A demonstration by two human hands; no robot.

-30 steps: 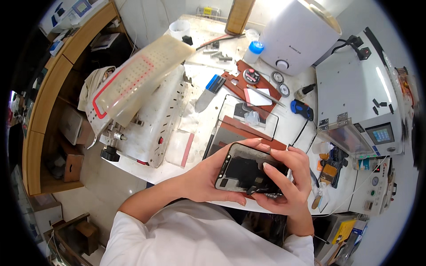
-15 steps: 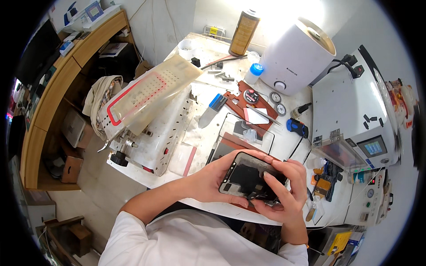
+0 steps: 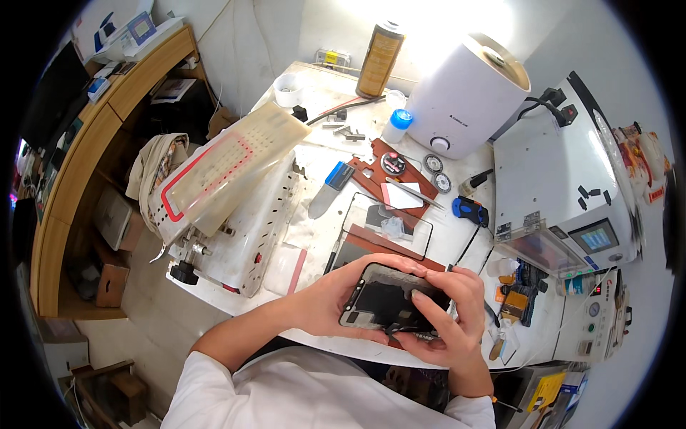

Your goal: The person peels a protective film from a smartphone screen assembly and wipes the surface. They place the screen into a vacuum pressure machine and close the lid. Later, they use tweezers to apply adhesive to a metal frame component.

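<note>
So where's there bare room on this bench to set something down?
Small patches: at right, between the dark bundle and the gauge box; further back, between the blue-handled scraper and the white perforated machine. Beyond your left hand it's crowded: brown mat, tweezers.

The person's left forearm (image 3: 250, 325) slants in from about eight o'clock to the left hand (image 3: 330, 294), closed in a grip, its thumb (image 3: 370, 334) aimed near three. The right forearm (image 3: 469, 375) rises from about five to the right hand (image 3: 457, 322), also gripping, index finger (image 3: 433, 312) bent toward ten.
</note>
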